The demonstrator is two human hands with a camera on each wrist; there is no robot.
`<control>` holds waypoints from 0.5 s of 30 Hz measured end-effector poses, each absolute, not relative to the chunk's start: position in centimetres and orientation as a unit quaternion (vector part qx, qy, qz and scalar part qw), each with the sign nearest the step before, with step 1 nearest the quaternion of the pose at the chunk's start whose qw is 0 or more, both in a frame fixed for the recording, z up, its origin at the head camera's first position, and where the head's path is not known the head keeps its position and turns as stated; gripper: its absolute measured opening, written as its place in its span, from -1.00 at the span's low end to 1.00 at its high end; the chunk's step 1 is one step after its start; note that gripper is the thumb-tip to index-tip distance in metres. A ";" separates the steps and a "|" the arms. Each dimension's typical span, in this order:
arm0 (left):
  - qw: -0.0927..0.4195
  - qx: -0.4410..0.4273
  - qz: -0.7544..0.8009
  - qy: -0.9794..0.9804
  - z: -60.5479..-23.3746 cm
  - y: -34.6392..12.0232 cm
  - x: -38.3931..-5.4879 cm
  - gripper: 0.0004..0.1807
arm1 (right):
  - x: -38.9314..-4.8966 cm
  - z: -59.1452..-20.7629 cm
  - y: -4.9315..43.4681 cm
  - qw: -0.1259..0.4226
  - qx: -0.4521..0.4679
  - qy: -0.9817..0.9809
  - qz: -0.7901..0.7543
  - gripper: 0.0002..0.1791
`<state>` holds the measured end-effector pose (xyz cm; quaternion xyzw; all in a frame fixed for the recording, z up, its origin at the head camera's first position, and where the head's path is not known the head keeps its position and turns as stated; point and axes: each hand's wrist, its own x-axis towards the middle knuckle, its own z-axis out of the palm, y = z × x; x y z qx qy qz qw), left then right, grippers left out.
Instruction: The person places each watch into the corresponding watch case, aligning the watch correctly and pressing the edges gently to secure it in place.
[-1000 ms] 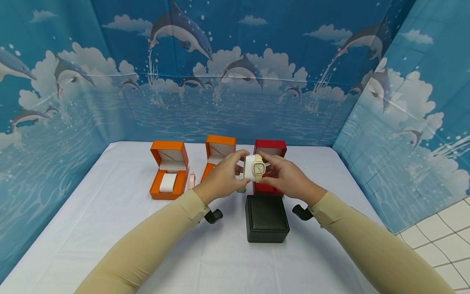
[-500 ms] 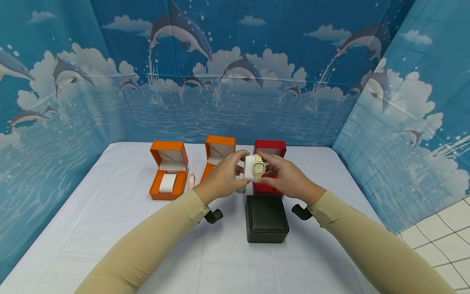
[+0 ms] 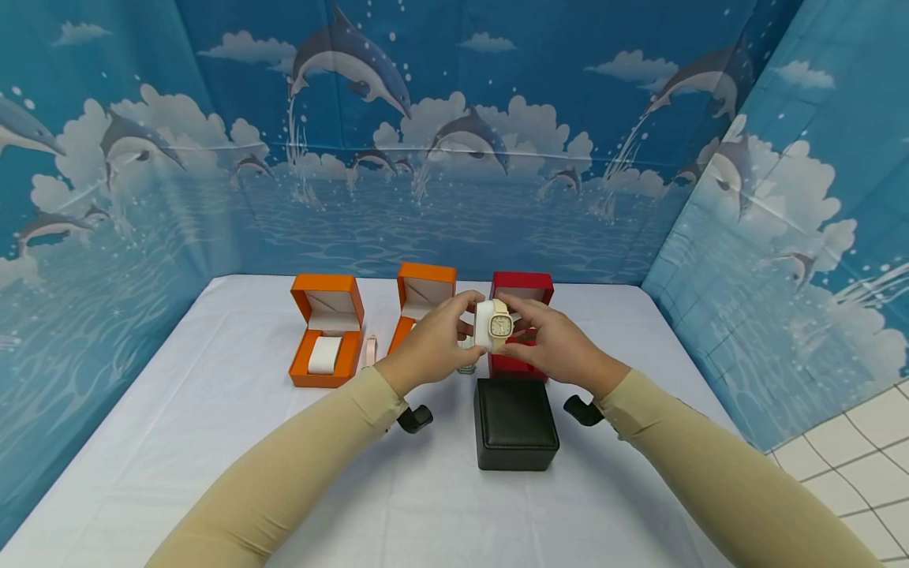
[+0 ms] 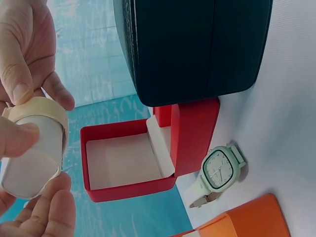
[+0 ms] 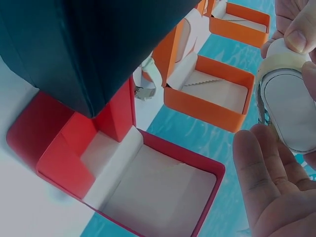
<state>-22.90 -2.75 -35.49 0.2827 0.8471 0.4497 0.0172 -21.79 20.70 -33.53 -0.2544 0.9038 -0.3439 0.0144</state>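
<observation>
A cream watch (image 3: 500,325) with a squarish gold-rimmed face sits round a white watch cushion (image 3: 484,323), held up above the table between both hands. My left hand (image 3: 429,341) grips the cushion by its left end, thumb below and fingers above. My right hand (image 3: 566,345) holds the watch from the right, thumb and fingers at its strap. In the left wrist view, the cream strap (image 4: 42,107) circles the cushion's far end. Behind the hands stands an open red box (image 3: 521,278), whose inside shows as bare in the right wrist view.
A closed black box (image 3: 517,422) stands in front of the hands. Two open orange boxes stand leftward, one holding a white cushion (image 3: 324,354), the other (image 3: 427,272) partly hidden by the left hand. A pale green watch (image 4: 218,169) and a pink strap (image 3: 371,349) lie between boxes.
</observation>
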 end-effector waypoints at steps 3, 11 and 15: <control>0.016 0.283 0.449 0.847 -35.4 -2.7 -22.8 -0.23 | -21.8 -33.5 20.7 0.014 -0.255 0.904 -0.344 -0.03; 0.010 0.285 0.437 0.853 -35.3 -2.6 -22.8 -0.23 | -21.9 -33.8 20.8 0.014 -0.254 0.902 -0.349 -0.04; 0.010 0.286 0.437 0.853 -35.3 -2.6 -22.8 -0.24 | -21.9 -33.9 20.8 0.013 -0.254 0.902 -0.350 -0.05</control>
